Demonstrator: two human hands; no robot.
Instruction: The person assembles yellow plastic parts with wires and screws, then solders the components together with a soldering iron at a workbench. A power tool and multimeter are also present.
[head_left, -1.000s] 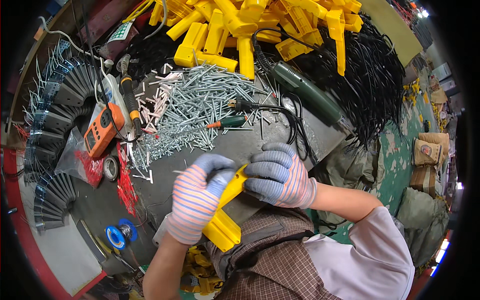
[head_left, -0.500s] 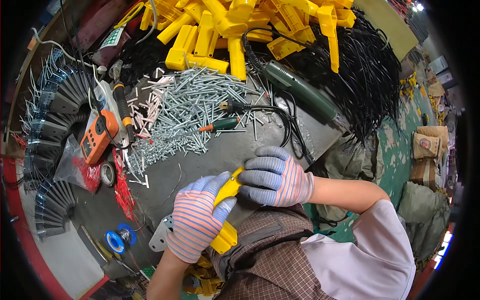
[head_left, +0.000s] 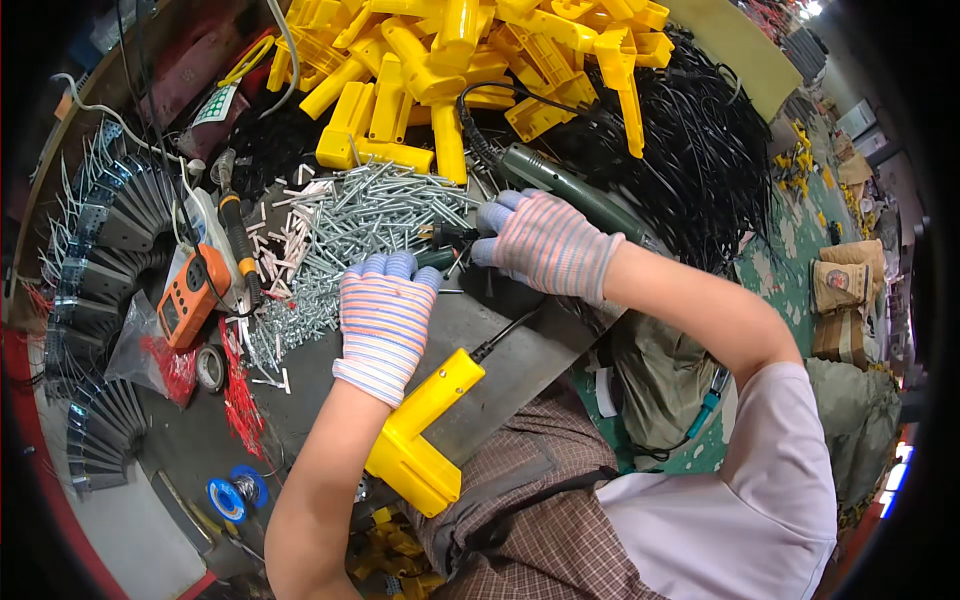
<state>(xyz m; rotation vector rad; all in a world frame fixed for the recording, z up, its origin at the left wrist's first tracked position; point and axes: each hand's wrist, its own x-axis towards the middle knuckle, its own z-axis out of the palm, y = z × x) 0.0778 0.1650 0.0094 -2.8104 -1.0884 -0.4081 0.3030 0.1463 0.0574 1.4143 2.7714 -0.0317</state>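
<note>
My left hand (head_left: pixel 385 315), in a striped knit glove, reaches to the near edge of a heap of screws (head_left: pixel 375 215). Its fingers lie side by side and bend down; their tips are hidden beside the green handle of a screwdriver (head_left: pixel 436 259). My right hand (head_left: pixel 550 245), gloved likewise, is over the cord of a black plug (head_left: pixel 440 235), its fingers bent together and what they hold hidden. At the table's near edge, beside my left forearm, lies a yellow L-shaped plastic housing (head_left: pixel 420 445) with a black cable (head_left: pixel 512 330) leaving its end.
Beyond the screws are piled yellow plastic housings (head_left: pixel 430 60) and black cables (head_left: pixel 690 160). A green electric tool (head_left: pixel 570 185) lies behind my right hand. An orange meter (head_left: pixel 193 290), soldering iron (head_left: pixel 240 225), tape roll (head_left: pixel 210 368) and solder spool (head_left: pixel 238 492) stand left.
Both hands have let go of the yellow housing, which now lies at the table's near edge. They have moved forward, the left to the screws and screwdriver, the right over the plug's cord.
</note>
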